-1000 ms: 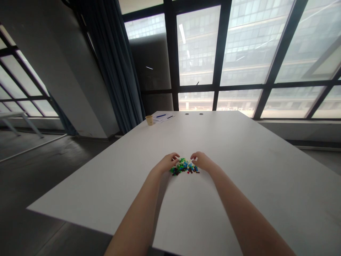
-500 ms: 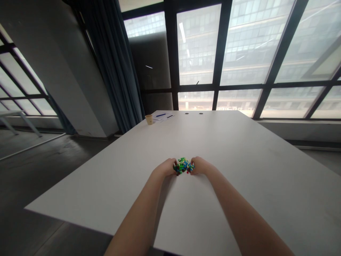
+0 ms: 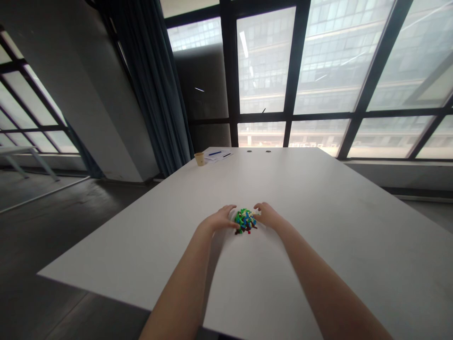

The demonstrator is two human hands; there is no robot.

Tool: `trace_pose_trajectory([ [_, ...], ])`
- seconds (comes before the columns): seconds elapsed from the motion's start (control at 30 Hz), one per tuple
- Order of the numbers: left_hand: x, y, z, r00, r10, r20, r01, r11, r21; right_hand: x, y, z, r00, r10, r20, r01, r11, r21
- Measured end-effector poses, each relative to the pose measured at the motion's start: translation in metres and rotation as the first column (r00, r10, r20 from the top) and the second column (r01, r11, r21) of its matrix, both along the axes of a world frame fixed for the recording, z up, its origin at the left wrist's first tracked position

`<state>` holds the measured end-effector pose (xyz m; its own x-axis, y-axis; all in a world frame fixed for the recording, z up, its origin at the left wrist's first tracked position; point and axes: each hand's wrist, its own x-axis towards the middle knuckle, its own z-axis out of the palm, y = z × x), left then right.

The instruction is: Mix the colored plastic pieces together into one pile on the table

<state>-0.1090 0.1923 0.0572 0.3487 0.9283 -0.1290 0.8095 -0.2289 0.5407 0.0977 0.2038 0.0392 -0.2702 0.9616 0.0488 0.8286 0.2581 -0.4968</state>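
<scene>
A small heap of coloured building bricks [image 3: 245,221] lies on the white table [image 3: 276,184], in green, blue, pale yellow, dark brown and red. At its left side is my left hand [image 3: 223,219], thumb and fingers apart, with the thumb close to the heap's edge. My right hand [image 3: 267,216] is on the other side, fingers spread and slightly curled near the upper right of the bricks. Neither hand grips anything that I can see. The bricks are too small to make out one by one.
Toward the far left corner of the table stand a paper cup [image 3: 199,159] and some sheets of paper [image 3: 216,156] with a blue pen [image 3: 214,153] and a dark pen. Two dark round discs [image 3: 268,151] are near the far edge. A blue curtain [image 3: 152,94] hangs beyond.
Both hands have opened and drawn slightly apart from the bricks. The heap now looks rounder and more compact between them.
</scene>
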Motion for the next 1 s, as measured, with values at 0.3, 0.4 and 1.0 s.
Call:
trace_pose_trajectory([
  [0.3, -0.001, 0.0, -0.012, 0.973, 0.084, -0.214, -0.104, 0.991, -0.084, -0.002, -0.008, -0.003, 0.987, 0.053, 0.155, -0.036, 0.993, -0.11],
  [0.4, 0.005, 0.001, -0.018, 0.984, 0.074, -0.161, -0.084, 0.995, -0.061, -0.01, -0.011, -0.002, 0.984, 0.056, 0.171, -0.042, 0.995, -0.088],
  [1.0, 0.006, 0.008, -0.03, 0.958, -0.113, -0.263, 0.091, 0.991, -0.096, 0.003, -0.007, -0.02, 0.968, 0.233, 0.09, -0.221, 0.966, -0.132],
])
